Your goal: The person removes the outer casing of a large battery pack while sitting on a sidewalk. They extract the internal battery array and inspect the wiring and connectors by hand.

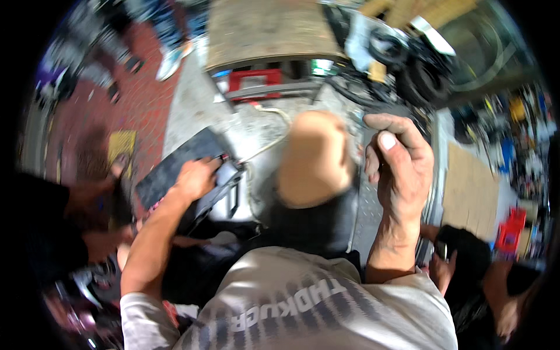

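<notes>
At the left, my left hand point(197, 178) lies on a dark grey flat case point(175, 166), its fingers curled over the right edge near a small red part. Grey parts point(224, 189) of the case, with a black handle-like loop, angle down beside that hand. My right hand point(402, 154) is raised at the right, away from the case. Its thumb and fingers are bent toward each other in a loose pinch; whatever is between them, if anything, does not show. Between the hands is my bent knee point(314, 157), smeared by motion.
Ahead stands a wooden-topped table point(271, 29) with a red frame point(254, 81) below. Black hoses and rings point(417, 73) are piled far right. A pale cord point(265, 149) crosses the floor. Other people sit or stand at both sides. A cardboard sheet point(471, 186) lies right, near a red crate point(511, 230).
</notes>
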`<state>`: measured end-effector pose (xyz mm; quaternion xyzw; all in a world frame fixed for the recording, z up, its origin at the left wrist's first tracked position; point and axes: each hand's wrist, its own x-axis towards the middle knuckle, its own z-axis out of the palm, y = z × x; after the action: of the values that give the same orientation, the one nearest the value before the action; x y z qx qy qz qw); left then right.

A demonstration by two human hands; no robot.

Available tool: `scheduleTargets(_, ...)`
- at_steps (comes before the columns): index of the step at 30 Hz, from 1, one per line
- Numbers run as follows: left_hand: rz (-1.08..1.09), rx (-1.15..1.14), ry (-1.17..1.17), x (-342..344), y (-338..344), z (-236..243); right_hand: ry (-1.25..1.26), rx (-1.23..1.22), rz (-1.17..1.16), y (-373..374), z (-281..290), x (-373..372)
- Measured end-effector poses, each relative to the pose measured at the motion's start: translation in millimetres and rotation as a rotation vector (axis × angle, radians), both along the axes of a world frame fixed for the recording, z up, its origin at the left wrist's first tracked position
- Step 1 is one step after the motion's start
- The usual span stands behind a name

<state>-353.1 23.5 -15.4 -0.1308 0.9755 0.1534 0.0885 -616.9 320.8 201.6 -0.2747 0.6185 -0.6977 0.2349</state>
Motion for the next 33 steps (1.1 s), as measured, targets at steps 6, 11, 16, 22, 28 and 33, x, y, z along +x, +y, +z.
scheduleTargets(6,-0.076,-0.049,-0.263,-19.1,-7.2,25.2,-0.181,0.376,-0.418,147.8,-143.8,-64.5)
scheduleTargets(11,-0.245,-0.094,-0.323,-4.0,-37.7,-2.6,-0.091,0.909,-0.402,196.9,-314.0,-19.5)
scheduleTargets(16,-0.320,0.110,-0.174,-16.1,-42.2,-16.0,0.734,1.022,-0.128,286.1,-516.5,74.8)
scheduleTargets(22,-0.218,0.334,-0.195,-29.9,-42.5,-7.2,0.616,1.208,-0.044,259.2,-474.1,98.3)
scheduleTargets(28,-0.089,0.587,-0.105,-16.6,-54.3,-13.4,0.300,1.419,0.248,270.9,-428.8,58.3)
scheduleTargets(33,0.028,0.328,-0.377,-38.0,-43.5,4.4,0.012,1.009,-0.124,259.2,-297.1,7.6)
